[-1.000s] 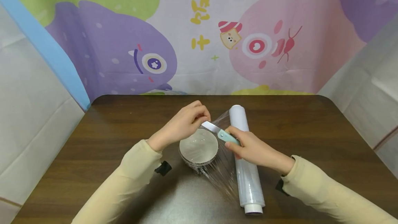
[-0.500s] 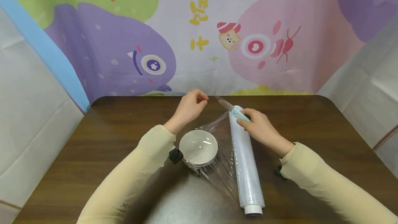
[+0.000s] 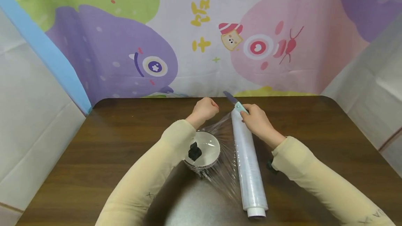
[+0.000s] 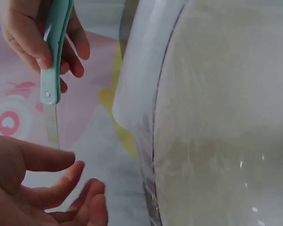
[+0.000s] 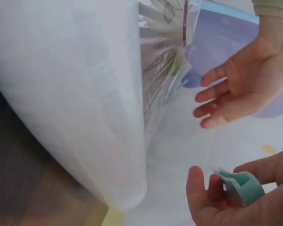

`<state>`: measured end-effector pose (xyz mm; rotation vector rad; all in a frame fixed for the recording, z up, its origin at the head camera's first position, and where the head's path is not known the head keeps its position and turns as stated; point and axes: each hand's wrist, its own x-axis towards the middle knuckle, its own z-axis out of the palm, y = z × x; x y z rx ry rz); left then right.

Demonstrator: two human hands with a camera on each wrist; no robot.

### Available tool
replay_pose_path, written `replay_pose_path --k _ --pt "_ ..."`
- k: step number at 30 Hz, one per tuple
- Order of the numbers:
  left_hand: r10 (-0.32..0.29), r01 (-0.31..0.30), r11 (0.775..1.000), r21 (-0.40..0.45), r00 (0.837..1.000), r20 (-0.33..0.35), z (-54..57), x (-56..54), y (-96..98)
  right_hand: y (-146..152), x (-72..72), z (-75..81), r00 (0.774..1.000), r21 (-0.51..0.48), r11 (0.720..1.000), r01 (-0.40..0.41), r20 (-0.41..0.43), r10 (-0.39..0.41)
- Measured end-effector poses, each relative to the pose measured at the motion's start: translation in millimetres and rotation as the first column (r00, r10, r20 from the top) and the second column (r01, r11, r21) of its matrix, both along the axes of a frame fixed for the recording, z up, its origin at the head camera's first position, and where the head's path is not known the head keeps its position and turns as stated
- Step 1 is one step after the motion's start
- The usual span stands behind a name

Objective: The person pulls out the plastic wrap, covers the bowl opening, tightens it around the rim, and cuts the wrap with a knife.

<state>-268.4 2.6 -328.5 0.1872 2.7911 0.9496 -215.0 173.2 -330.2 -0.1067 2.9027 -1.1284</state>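
My right hand (image 3: 259, 123) grips the mint-green handle of a knife (image 3: 241, 107), its blade pointing up and back beyond the roll's far end. In the left wrist view, the knife (image 4: 56, 56) has its blade pointing toward my left fingers. My left hand (image 3: 205, 108) is behind the bowl, holding nothing, its fingers loosely bent and apart in the right wrist view. The white bowl (image 3: 211, 149) has clear plastic wrap over its top, partly hidden by my left wrist. A sheet of wrap (image 3: 224, 145) stretches from the bowl to the plastic wrap roll (image 3: 249, 159).
The dark wooden table (image 3: 94, 142) carries the bowl and roll near its middle. Behind its back edge hangs a cartoon-printed curtain (image 3: 204, 69). Black wrist cameras, one on my left wrist (image 3: 195, 151), sit under both cuffs.
My right hand has moved back with the knife, and the blade has left my left fingertips. My left hand has shifted back and right, its wrist now over the bowl.
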Motion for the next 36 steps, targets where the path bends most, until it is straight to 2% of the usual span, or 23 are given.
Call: replay_pose_path --k 7,11,15,23,28,36 --pt "0.005 -0.004 0.999 -0.047 1.0 0.013 -8.7 -5.1 8.0 -4 -4.7 -6.4 0.997 0.022 0.998 0.051 -0.051 -0.05" --pt "0.005 -0.002 0.998 -0.058 0.998 0.065 -11.7 -5.6 13.2 -8 -5.9 -8.9 0.993 0.027 0.996 0.084 -0.086 -0.082" --pt "-0.027 0.038 0.994 -0.099 0.994 0.107 -14.4 -4.2 15.1 -13 -6.4 -11.9 0.99 0.031 0.995 0.093 -0.105 -0.089" --pt "-0.06 0.077 0.989 -0.129 0.99 0.125 -17.9 -4.4 17.2 -20 -3.2 -19.7 0.991 0.059 0.996 0.063 -0.125 -0.055" --pt "-0.065 0.092 0.978 -0.187 0.987 0.147 -22.6 -4.9 18.4 -21 -1.3 -25.1 0.99 0.098 0.994 0.045 -0.141 -0.031" --pt "-0.003 0.021 0.975 -0.219 0.996 0.084 -24.1 -4.1 22.6 -21 -4.8 -23.4 0.989 0.198 0.98 -0.007 -0.144 0.036"
